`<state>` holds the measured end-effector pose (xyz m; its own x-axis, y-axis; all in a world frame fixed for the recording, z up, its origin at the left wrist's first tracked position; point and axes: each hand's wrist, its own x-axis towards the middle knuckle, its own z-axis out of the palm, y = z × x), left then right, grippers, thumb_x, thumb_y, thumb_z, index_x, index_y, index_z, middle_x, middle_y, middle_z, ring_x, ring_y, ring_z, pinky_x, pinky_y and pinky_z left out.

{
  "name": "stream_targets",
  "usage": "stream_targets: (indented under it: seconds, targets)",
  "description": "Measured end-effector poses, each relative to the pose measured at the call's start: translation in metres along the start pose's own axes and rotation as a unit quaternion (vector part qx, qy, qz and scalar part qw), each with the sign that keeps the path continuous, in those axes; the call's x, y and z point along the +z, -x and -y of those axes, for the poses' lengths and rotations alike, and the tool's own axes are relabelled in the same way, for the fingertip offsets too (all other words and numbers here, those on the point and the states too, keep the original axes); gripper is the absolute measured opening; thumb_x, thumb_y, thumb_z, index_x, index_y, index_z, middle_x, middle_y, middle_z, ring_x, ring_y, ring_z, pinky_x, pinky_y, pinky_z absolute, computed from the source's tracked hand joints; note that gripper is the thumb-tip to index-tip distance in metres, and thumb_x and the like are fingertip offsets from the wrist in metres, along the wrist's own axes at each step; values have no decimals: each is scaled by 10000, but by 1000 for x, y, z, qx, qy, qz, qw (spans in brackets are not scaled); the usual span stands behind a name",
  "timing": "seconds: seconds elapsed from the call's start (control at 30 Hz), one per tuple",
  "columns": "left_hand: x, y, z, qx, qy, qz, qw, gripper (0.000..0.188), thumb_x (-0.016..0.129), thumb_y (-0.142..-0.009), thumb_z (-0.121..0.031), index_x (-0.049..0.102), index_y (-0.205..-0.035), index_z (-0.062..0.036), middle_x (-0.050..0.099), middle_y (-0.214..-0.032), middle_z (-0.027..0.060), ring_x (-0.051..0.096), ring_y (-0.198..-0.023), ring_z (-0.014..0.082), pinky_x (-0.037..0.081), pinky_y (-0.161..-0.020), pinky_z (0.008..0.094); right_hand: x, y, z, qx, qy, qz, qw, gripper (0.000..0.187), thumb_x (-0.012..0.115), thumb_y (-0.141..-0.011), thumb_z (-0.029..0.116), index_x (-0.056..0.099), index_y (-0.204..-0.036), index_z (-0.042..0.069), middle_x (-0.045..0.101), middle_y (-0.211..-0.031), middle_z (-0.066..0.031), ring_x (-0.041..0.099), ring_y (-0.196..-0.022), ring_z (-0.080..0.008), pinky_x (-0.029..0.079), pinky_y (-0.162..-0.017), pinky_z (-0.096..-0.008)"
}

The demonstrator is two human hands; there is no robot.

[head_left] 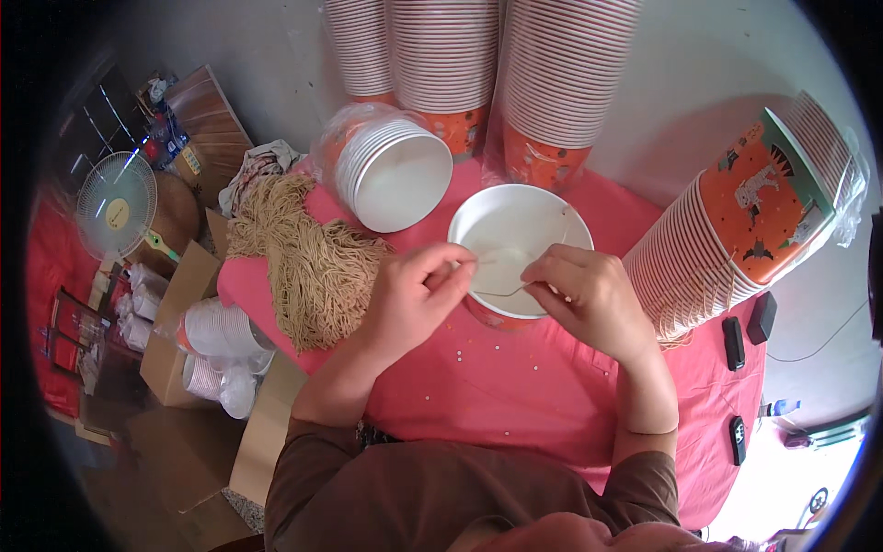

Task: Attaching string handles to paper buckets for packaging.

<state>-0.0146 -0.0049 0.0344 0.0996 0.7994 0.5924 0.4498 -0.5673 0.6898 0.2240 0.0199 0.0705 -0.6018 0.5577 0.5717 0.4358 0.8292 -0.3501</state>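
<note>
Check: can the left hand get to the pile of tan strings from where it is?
Probably yes. The left hand pinches a thin string over the white bowl, and the string pile lies just to its left on the pink cloth, nothing between.

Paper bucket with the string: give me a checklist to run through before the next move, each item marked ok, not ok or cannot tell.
1. Paper bucket upright on the pink tablecloth, mouth up: ok.
2. Left hand pinching one end of the thin string: ok.
3. Right hand pinching the other end: ok.
4. String passed through a hole in the bucket wall: cannot tell, too thin to see.
5. Bundle of tan strings within reach beside the left hand: ok.
6. Sleeve of stacked buckets lying clear of the work spot: ok.
</note>
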Motion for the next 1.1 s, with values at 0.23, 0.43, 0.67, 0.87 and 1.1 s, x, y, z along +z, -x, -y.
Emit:
stream_targets:
  seconds: [0.23, 0.43, 0.67, 0.87, 1.1]
  targets:
    - [7, 3, -10, -37, 57, 87, 994, 70, 725, -891, -59, 710, -945, -16, 565, -566, 5, 483, -491, 34, 368, -465, 253, 10, -7, 2, -16, -65, -57, 996, 101, 730, -823, 15, 690, -915, 19, 661, -805, -100, 665, -655, -264, 517, -572, -356]
    - [8, 7, -3, -78, 188, 147, 968, 114, 704, -940, -116, 692, -973, -8, 476, -544, -71, 447, -511, 0, 337, -478, 229, 20, -8, -3, 28, -103, -65, 992, 90, 726, -829, 43, 688, -911, 47, 648, -787, -92, 650, -628, -272, 504, -555, -380]
    - [1, 4, 17, -237, 358, 147, 891, 127, 688, -952, -143, 693, -982, -19, 564, -681, -81, 442, -566, -7, 308, -482, 194, 22, -10, -2, 18, -95, -103, 990, 202, 756, -791, 28, 691, -982, 49, 678, -942, -101, 675, -678, -271, 539, -593, -372]
    - [1, 4, 18, -249, 413, 154, 863, 127, 680, -952, -133, 695, -993, -14, 593, -728, -62, 434, -572, -7, 313, -489, 187, 26, -7, 3, -64, -47, -83, 993, 234, 779, -750, 50, 694, -969, 56, 684, -961, -88, 674, -740, -272, 537, -622, -385]
    - [0, 5, 16, -239, 409, 178, 862, 137, 670, -962, -133, 686, -1012, -6, 603, -738, -53, 442, -584, -6, 339, -506, 179, 29, -11, 2, -110, -8, -78, 991, 191, 754, -752, 72, 690, -931, 57, 682, -953, -77, 672, -745, -253, 517, -609, -372]
